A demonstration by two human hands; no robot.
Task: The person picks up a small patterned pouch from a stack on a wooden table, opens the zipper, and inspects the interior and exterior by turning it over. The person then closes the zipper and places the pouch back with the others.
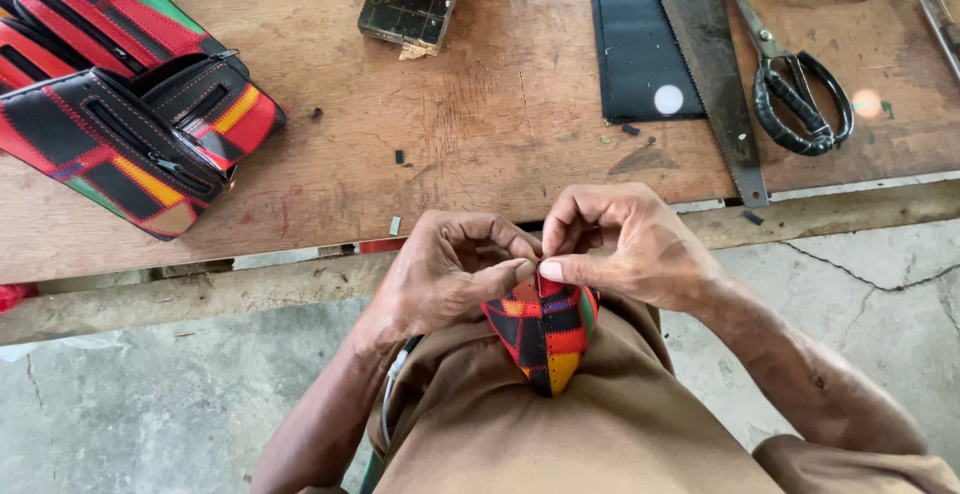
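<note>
Heads up, you've got both hands pinched tight on the top edge of that patchwork piece point(545, 329): left hand point(450, 269) and right hand point(625, 244) are closed down, thumbs and fingertips meeting right at the seam. The piece itself sits in your lap, wedged between your thighs just below the worktop point(480, 124) edge, not on it.

Biggest risk I see is the grip. It's all fingertips on a narrow edge, so if one side slips, the piece probably twists or drops between your legs to the concrete floor point(150, 394). Pulling unevenly could also strain the stitching between the coloured panels.

Can't tell if there's a needle or thread in there, your fingers hide it, so mind your thumbs.

Also, the scissors point(795, 94) and saw blade point(710, 64) sit near your right elbow's path.
</note>
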